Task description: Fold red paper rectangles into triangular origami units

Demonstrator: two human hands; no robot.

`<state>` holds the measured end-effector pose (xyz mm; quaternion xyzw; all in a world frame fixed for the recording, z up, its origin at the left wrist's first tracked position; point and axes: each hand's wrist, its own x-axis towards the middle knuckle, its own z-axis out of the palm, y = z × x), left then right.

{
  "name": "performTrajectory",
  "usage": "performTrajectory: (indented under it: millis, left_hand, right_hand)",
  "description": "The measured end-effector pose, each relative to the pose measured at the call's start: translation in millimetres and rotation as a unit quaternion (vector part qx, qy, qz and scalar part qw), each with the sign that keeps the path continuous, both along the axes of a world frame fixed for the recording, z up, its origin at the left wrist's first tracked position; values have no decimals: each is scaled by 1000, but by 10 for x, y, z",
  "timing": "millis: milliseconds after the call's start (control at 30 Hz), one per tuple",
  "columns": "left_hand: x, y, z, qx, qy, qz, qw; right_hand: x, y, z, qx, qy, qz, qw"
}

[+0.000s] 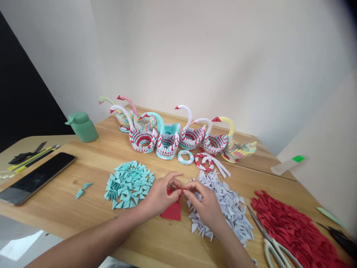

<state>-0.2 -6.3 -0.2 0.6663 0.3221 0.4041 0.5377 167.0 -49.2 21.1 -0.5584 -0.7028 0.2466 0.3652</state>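
My left hand [164, 190] and my right hand [205, 203] meet above the middle of the wooden table. Both are closed, thumb against fingers, pinching a small folded piece of red paper [182, 190] between them. Its exact shape is mostly covered by the fingertips. Just below my left fingers lies a flat red paper sheet [171, 213]. Left of that hand spreads a pile of turquoise folded paper triangles [129, 184]. Pale grey-white paper triangles [230, 206] are heaped beside and partly behind my right hand.
Several folded-paper swans [167, 145] line the back, with a paper ring [185, 157] in front. To the right are scissors [266, 234], red triangles [295, 229] and a green-capped bottle [287, 165]. A phone [37, 178] and a green lidded container [83, 128] stand left.
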Motion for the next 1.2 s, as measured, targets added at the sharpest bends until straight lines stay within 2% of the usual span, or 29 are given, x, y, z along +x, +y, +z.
performTrajectory:
  millis: [233, 367, 467, 533, 600, 733, 867, 1067, 1200]
  left_hand:
    - [-6, -28, 17, 33, 13, 8, 999]
    - [-22, -55, -1, 123, 78, 32, 989]
    - [-20, -68, -44, 211, 146, 67, 964]
    - [-13, -70, -72, 245, 182, 84, 949]
    - [-9, -66, -87, 251, 192, 90, 944]
    - [-11, -51, -82, 227, 161, 87, 957]
    - [-16, -56, -63, 219, 135, 83, 963]
    - [-27, -94, -47, 284, 170, 94, 939]
    - [-33, -90, -62, 347, 180, 92, 916]
  right_hand:
    - [15, 22, -17, -42, 59, -1, 997]
    - [4, 21, -33, -45, 84, -2, 995]
    - [-19, 12, -41, -39, 87, -3, 995]
    - [-36, 8, -40, -36, 91, -3, 995]
    - [-50, 6, -38, -31, 87, -5, 996]
    - [-60, 10, -47, -31, 71, -7, 997]
    - [-51, 15, -88, -46, 104, -15, 993]
    - [-41, 36, -144, -54, 182, -36, 981]
    - [-63, 39, -136, -39, 174, -43, 983]
